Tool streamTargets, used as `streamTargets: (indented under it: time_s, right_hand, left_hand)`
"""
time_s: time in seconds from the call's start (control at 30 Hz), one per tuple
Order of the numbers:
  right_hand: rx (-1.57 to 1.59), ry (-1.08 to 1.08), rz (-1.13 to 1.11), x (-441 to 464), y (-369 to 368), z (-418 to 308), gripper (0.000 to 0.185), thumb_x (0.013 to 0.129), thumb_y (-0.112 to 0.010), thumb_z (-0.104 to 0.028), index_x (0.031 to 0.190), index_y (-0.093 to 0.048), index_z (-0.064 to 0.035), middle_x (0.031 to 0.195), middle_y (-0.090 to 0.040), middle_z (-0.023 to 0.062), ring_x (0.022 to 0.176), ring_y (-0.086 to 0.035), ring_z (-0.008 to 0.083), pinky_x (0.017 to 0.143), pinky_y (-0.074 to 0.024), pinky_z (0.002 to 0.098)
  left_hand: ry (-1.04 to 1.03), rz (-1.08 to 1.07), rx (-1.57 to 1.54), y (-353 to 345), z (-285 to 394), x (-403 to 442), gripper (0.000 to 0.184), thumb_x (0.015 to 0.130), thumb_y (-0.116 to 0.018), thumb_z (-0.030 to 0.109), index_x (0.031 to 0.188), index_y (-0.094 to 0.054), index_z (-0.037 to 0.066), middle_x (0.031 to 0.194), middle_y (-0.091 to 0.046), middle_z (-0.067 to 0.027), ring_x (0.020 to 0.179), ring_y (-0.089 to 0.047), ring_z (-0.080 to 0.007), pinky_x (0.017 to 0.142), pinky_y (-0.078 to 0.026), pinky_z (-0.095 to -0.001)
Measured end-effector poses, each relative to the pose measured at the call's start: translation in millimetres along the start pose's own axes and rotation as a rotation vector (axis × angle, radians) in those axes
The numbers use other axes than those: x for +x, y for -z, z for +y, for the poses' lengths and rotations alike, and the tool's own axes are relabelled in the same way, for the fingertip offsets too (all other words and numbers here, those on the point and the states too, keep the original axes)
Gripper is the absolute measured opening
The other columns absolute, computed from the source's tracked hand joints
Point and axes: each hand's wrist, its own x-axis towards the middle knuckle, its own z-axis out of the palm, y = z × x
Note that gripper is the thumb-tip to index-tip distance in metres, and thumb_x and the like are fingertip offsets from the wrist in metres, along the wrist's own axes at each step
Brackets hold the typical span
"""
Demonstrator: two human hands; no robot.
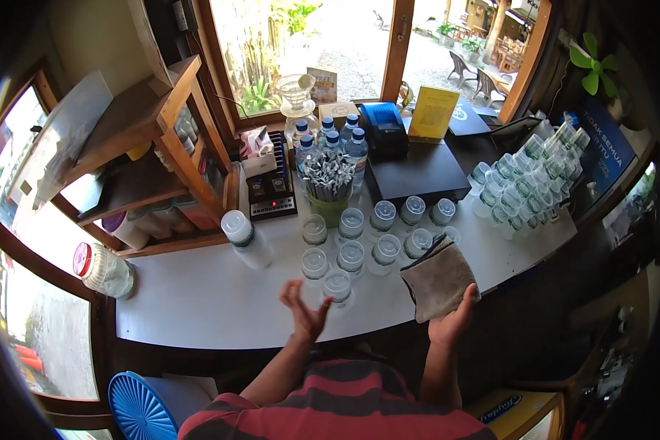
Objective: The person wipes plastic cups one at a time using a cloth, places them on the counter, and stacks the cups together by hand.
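Note:
My left hand (306, 312) is just left of the nearest clear plastic cup (337, 286), its fingers apart and nothing held. A folded grey-brown cloth (440, 280) is in my right hand (453, 319), which grips its lower right corner. Behind and beside the near cup, several more clear cups (350, 255) with green bands stand in loose rows on the white counter (191, 301). The cloth partly covers a cup at the right of these rows. Left of them stands a tall stack of cups (246, 238).
Behind the cups are a green pot (328, 209) of silver-wrapped sticks, water bottles (356, 150) and a black box (418, 176). Many stacked cups (528, 180) fill the counter's right end. A red-lidded jar (104, 270) stands far left, below a wooden shelf (161, 132).

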Motion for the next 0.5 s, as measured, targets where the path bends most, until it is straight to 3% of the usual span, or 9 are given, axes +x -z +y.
streamTargets:
  time_s: [0.1, 0.17, 0.27, 0.37, 0.5]
  right_hand:
    - [0.011, -0.029, -0.004, 12.9, 12.8, -7.0, 0.062, 0.099, -0.052, -0.049, 0.141, -0.042, -0.0048, 0.139, -0.049, 0.01, 0.128, -0.05, 0.0266, 0.107, -0.0398, 0.0435]
    - [0.017, -0.063, -0.025, 20.8, 19.7, -10.9, 0.061, 0.099, -0.053, -0.049, 0.14, -0.043, -0.0044, 0.138, -0.05, 0.01, 0.127, -0.051, 0.0262, 0.106, -0.0403, 0.0431]
    - [0.038, -0.099, -0.049, 30.0, 29.0, -16.1, 0.061, 0.099, -0.053, -0.049, 0.138, -0.045, -0.0029, 0.136, -0.051, 0.0105, 0.125, -0.051, 0.0258, 0.105, -0.0408, 0.0425]
    - [0.076, -0.117, -0.067, 35.9, 35.3, -20.1, 0.06, 0.099, -0.054, -0.047, 0.137, -0.045, -0.0009, 0.134, -0.052, 0.012, 0.124, -0.052, 0.0259, 0.105, -0.0407, 0.0422]
    - [0.042, -0.169, -0.119, 43.1, 55.6, -21.1, 0.059, 0.1, -0.052, -0.048, 0.137, -0.046, -0.0021, 0.135, -0.053, 0.0112, 0.124, -0.053, 0.0254, 0.105, -0.041, 0.0422]
  left_hand:
    - [-0.015, 0.267, 0.037, 25.8, -29.2, 44.6, 0.083, 0.088, -0.063, 0.062, 0.137, -0.039, 0.0, 0.132, -0.042, -0.0205, 0.124, -0.039, -0.0364, 0.105, -0.031, -0.0509]
    - [-0.051, 0.38, 0.016, 42.0, -44.7, 71.2, 0.082, 0.089, -0.058, 0.065, 0.136, -0.04, 0.0, 0.133, -0.042, -0.0206, 0.125, -0.039, -0.0359, 0.105, -0.031, -0.0513]
    - [-0.052, 0.414, 0.231, 53.8, -70.0, 86.9, 0.081, 0.089, -0.059, 0.064, 0.135, -0.039, 0.0, 0.134, -0.041, -0.0207, 0.126, -0.038, -0.0355, 0.105, -0.031, -0.0511]
    - [0.007, 0.525, 0.357, 56.3, -82.1, 102.8, 0.092, 0.083, -0.071, 0.058, 0.143, -0.032, 0.001, 0.139, -0.042, -0.0216, 0.134, -0.035, -0.0384, 0.11, -0.027, -0.0537]
    - [0.151, 0.257, -0.039, 55.0, -98.1, 140.5, 0.084, 0.081, -0.078, 0.045, 0.141, -0.039, 0.001, 0.137, -0.049, -0.0187, 0.129, -0.045, -0.0338, 0.11, -0.031, -0.0456]
